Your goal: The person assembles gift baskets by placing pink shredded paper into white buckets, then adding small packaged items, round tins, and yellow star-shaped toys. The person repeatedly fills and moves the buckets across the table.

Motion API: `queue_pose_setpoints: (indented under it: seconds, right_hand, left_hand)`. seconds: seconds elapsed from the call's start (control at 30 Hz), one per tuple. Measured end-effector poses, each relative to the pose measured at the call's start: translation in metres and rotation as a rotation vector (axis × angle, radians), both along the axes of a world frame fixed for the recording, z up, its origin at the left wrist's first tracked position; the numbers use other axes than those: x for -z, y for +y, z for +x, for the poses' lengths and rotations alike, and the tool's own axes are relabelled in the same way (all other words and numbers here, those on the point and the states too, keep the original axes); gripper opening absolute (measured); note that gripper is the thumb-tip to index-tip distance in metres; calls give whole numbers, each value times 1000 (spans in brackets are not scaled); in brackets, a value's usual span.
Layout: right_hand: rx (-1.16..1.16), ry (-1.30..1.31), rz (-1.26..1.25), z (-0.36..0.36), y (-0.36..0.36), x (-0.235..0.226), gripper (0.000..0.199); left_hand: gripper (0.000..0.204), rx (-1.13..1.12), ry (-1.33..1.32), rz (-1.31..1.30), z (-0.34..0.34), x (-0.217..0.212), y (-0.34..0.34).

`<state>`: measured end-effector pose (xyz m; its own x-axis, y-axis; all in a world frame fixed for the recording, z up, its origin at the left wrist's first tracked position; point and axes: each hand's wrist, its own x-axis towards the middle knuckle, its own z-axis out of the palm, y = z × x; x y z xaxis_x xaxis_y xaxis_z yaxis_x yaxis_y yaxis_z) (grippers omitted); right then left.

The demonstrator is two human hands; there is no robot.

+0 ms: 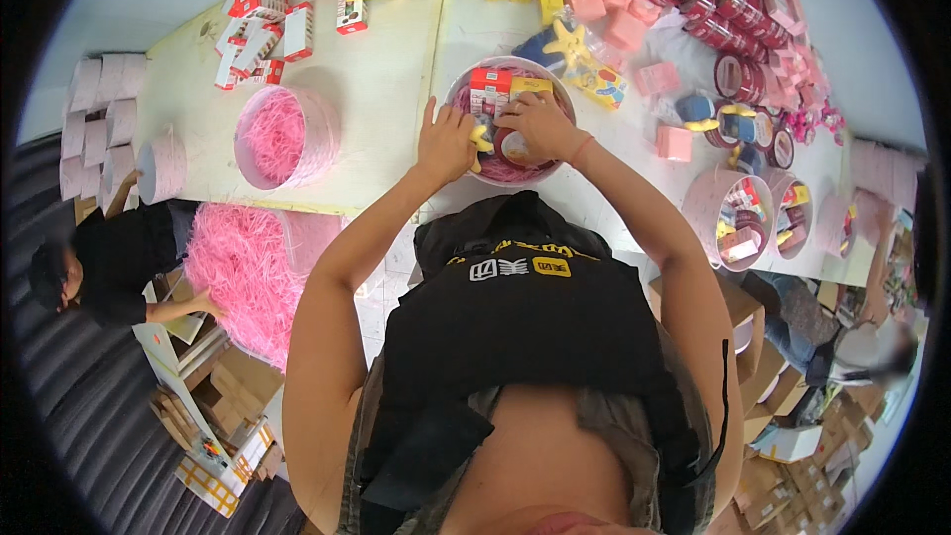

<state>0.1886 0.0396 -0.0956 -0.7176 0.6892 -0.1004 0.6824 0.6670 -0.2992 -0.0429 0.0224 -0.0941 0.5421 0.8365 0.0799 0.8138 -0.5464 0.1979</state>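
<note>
hands over round gift box (456, 89): left hand (444, 144) grips its rim, right hand (535, 124) presses a small tin (513, 149) into pink shred, arranging contents; seating likely follows.

Centre: round pink gift box (458, 89) on the pale tabletop (396, 69), both hands inside it.
Left: round box of pink shredded paper (282, 137).
Right: filled round boxes (738, 213).

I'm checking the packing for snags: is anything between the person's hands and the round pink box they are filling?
Nothing visible is. Both hands are already inside the round pink box: the left hand rests at its near rim beside a yellow item, and the right hand lies on the goods within, next to a red-and-white carton.
</note>
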Motion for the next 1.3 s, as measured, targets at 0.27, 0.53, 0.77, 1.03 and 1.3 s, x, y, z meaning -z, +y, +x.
queue_pose_setpoints:
  seconds: [0.27, 0.53, 0.77, 1.03, 1.3]
  right_hand:
    - [306, 355, 72, 9, -13, 9, 30]
    - [1019, 759, -173, 125, 13, 1, 27]
    - [1822, 488, 867, 385, -18, 63, 30]
    - [1812, 499, 639, 536, 2, 74, 34]
    - [1812, 566, 288, 617, 93, 89, 93]
  left_hand:
    - [22, 14, 23, -79, 0, 9, -6]
    - [21, -46, -32, -138, 7, -7, -1]
    - [26, -104, -27, -171, 16, -3, 1]
    - [40, -256, -83, -186, 22, 13, -19]
    - [46, -633, -406, 106, 26, 18, -23]
